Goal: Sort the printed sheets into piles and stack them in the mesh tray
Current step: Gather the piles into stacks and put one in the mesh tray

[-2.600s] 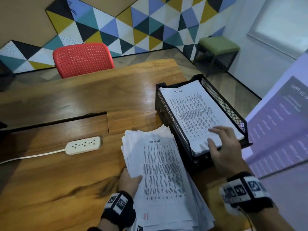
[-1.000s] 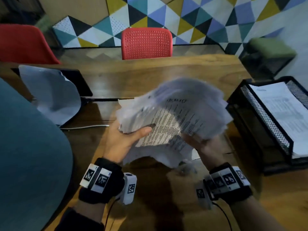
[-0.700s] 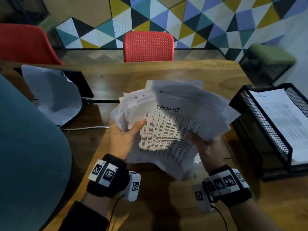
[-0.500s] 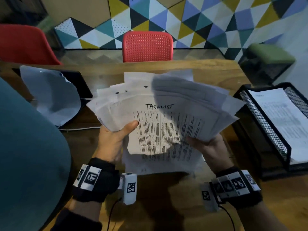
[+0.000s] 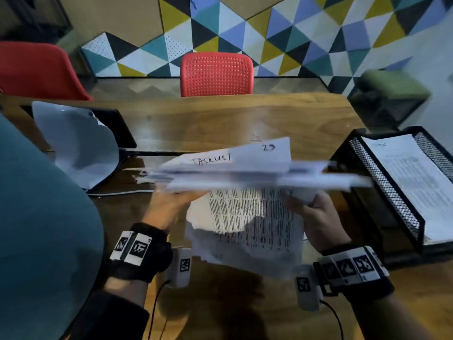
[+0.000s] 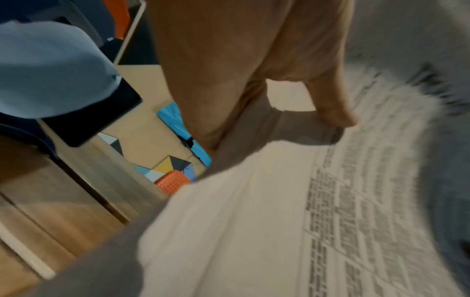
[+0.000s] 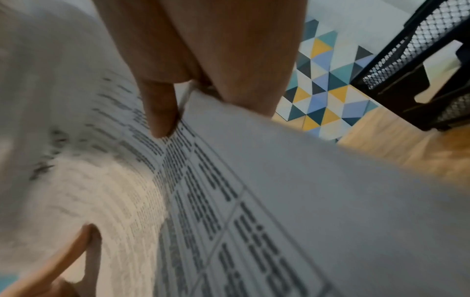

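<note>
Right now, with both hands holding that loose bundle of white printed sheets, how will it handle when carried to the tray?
Probably floppy: the loose bundle of white printed sheets sags between the left hand and right hand. Likely to slide apart, since its edges are fanned and unaligned.

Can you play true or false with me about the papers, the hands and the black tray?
1. Both hands hold the bundle of printed sheets. True: the left hand and the right hand grip it from either side.
2. The mesh tray is empty. False: it already holds printed sheets.
3. The top sheet has "TASKLIST" handwritten on it. True.
4. The bundle lies flat on the wooden table. False: it is held up above the table.
5. The chair across the table is green. False: it is red.
</note>
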A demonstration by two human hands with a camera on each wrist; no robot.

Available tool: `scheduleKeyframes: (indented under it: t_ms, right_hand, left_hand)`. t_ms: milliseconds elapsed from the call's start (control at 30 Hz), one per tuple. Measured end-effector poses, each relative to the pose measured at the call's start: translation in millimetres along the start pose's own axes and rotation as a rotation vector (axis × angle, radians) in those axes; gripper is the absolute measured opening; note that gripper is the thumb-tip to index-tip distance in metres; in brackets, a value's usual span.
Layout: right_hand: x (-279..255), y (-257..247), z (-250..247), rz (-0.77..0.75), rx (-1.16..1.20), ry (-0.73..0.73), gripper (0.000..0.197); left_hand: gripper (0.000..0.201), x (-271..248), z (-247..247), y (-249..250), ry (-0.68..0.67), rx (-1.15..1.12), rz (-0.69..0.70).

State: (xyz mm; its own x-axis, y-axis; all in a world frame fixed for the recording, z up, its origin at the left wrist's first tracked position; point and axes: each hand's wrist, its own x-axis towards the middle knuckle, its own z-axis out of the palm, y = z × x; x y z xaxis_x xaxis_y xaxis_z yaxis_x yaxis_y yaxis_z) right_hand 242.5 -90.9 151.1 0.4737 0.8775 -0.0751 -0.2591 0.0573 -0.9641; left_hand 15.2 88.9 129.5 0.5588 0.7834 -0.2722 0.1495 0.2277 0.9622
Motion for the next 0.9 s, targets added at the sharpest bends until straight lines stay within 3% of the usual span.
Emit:
scheduleKeyframes:
  t_ms: [67,267,367,433,533,600,667,733,800,867,900]
  right_hand:
    - [1.5,-1.7,2.8,-0.052,-0.11,-0.028,0.029]
    - [-1.6,5.9,-8.2,-0.081,-0.262,0.034,0.032]
    - [-7.2,28.1,-27.9,0.066,-0.372,0.093,0.041]
    - [-13.1,50.3,-32.1,0.126,-0.281,0.216,0.05]
    - [-14.3,70.0,-15.8,0.196,0.137,0.247,0.071]
    - [-10.2,64.7,-2.8,0.253,0.258,0.238,0.058]
    - [-4.0,56.4,-1.7,0.254,0.137,0.284,0.051]
    - [-1.0,45.0,-13.2,0.136,0.007,0.326,0.059]
    - [-5.0,31.0,-23.4,-0.029,-0.128,0.27,0.042]
    - [-9.3,15.7,-26.1,-0.117,-0.212,0.197,0.025]
    - [-8.1,12.9,-28.0,-0.144,-0.24,0.167,0.026]
  left_hand:
    - [0.039,-0.9,14.4,9.4,0.008,-0.222,0.124]
    - [0.048,0.1,29.4,5.1,0.083,-0.421,0.172]
    - [0.06,2.8,14.9,-4.2,0.102,-0.631,0.134]
    - [0.058,0.7,6.5,-8.1,0.11,-0.76,0.089]
    - [0.051,-3.0,17.7,-14.2,0.051,-0.88,-0.047]
    - [0.047,-4.9,30.6,-25.9,0.056,-0.885,-0.1]
    - [0.043,-7.6,27.1,-36.3,0.163,-0.858,-0.107]
    - [0.046,-4.3,-0.5,-41.5,0.273,-0.817,-0.078]
    - [0.042,4.4,-37.7,-38.8,0.328,-0.671,-0.045]
    - [0.044,17.1,-61.9,-32.3,0.28,-0.376,-0.069]
    - [0.047,22.6,-64.0,-27.9,0.183,-0.246,-0.098]
